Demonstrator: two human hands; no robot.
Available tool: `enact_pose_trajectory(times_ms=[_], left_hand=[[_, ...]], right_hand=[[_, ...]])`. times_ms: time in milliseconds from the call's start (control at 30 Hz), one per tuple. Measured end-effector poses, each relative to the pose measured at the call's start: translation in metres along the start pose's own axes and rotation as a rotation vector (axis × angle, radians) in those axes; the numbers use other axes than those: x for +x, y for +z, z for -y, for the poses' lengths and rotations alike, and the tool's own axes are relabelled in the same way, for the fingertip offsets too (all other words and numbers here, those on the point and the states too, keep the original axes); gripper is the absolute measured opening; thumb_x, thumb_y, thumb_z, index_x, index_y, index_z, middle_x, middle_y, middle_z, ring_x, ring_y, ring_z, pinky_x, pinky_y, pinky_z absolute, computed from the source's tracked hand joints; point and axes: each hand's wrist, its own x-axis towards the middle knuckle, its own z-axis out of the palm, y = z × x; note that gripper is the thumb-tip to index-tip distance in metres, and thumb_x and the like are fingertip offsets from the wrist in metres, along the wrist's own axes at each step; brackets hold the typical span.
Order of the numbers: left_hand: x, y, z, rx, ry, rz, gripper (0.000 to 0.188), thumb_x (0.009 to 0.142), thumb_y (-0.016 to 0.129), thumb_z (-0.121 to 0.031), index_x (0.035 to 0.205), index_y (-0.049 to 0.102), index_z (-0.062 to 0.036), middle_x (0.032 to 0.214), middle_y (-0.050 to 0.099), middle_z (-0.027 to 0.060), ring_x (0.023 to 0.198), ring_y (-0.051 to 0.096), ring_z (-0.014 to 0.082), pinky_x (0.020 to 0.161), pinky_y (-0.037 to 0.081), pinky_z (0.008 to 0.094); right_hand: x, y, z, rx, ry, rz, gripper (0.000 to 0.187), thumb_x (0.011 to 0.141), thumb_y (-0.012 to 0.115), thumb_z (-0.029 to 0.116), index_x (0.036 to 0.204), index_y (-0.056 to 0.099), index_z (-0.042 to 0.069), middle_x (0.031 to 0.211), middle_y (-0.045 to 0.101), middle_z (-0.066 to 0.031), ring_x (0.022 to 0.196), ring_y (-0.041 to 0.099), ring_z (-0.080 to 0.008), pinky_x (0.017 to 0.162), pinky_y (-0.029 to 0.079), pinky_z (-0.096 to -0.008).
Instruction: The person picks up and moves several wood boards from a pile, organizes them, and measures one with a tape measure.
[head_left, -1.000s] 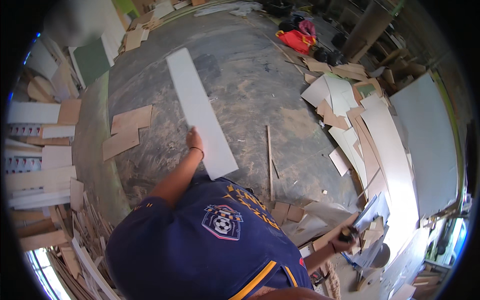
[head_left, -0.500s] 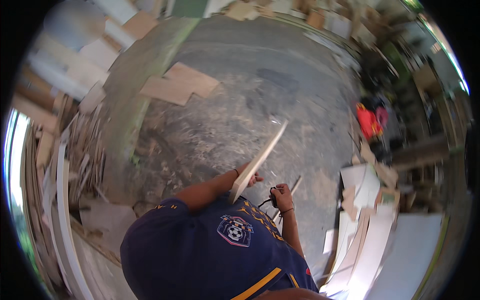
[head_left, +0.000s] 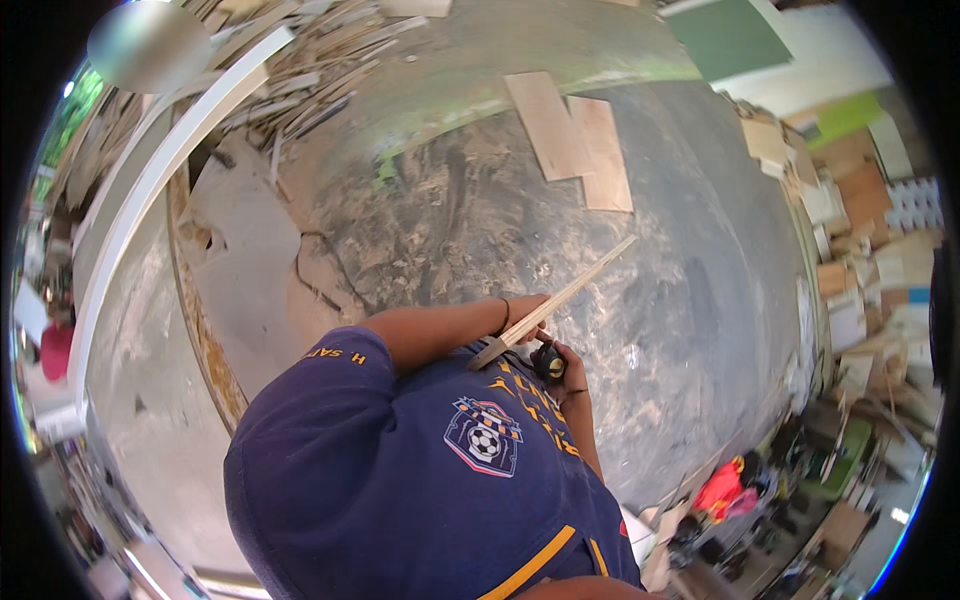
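A narrow wooden board (head_left: 580, 289), seen nearly edge-on, slants up and away from my chest. My left hand (head_left: 526, 308) is closed around it, partly hidden behind it, with fingertips showing on the far side. Just right of the board's lower half, my right hand (head_left: 573, 372) grips a compact black tape measure (head_left: 548, 363) with a yellow patch. The two hands are close together in front of my dark blue shirt. Whether the tape measure touches the board, I cannot tell.
Two flat wooden panels (head_left: 602, 150) lie on the dusty concrete floor (head_left: 700, 300) ahead. A long white strip (head_left: 165, 165) and stacked wood offcuts (head_left: 300, 85) are at the left. Boards and scraps (head_left: 850, 200) line the right side; a red bundle (head_left: 718, 490) lies at lower right.
My view has turned toward the left, so the floor panels and wood piles have swung right. My right hand with the tape measure has come nearer to the board and my left hand.
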Motion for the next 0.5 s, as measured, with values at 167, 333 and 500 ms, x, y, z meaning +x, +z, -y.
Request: enact_pose_trajectory(times_ms=[167, 333, 500], left_hand=[[-0.038, -0.001, -0.045, 0.025, 0.262, -0.063, 0.044, 0.08, 0.037, -0.047, 0.068, 0.045, -0.0056, 0.047, 0.039, 0.0022, 0.028, 0.035, 0.0068, 0.025, 0.027, 0.0198], [-0.035, -0.022, -0.122, 0.107, 0.377, -0.106, 0.031, 0.08, 0.035, -0.051, 0.094, 0.047, -0.0253, 0.053, 0.048, 0.0059, 0.03, 0.037, 0.0073, 0.026, 0.028, 0.0197], [-0.061, 0.0, -0.201, 0.057, 0.43, -0.254, 0.036, 0.084, 0.03, -0.041, 0.107, 0.045, -0.0166, 0.069, 0.052, 0.0047, 0.052, 0.054, 0.0145, 0.044, 0.043, 0.025]], right_hand=[[0.072, 0.007, 0.042, 0.032, 0.189, 0.175, 0.031, 0.079, 0.046, 0.026, 0.098, 0.052, 0.003, 0.075, 0.059, -0.0099, 0.067, 0.058, -0.0214, 0.062, 0.049, -0.0319], [0.144, 0.027, 0.122, -0.23, 0.245, 0.257, 0.027, 0.08, 0.049, 0.024, 0.096, 0.052, 0.003, 0.082, 0.059, -0.0104, 0.07, 0.058, -0.0213, 0.065, 0.05, -0.0323], [0.202, 0.028, 0.194, -0.28, 0.334, 0.348, 0.027, 0.079, 0.05, 0.024, 0.095, 0.053, 0.002, 0.082, 0.059, -0.0104, 0.07, 0.059, -0.0203, 0.064, 0.05, -0.0319]])
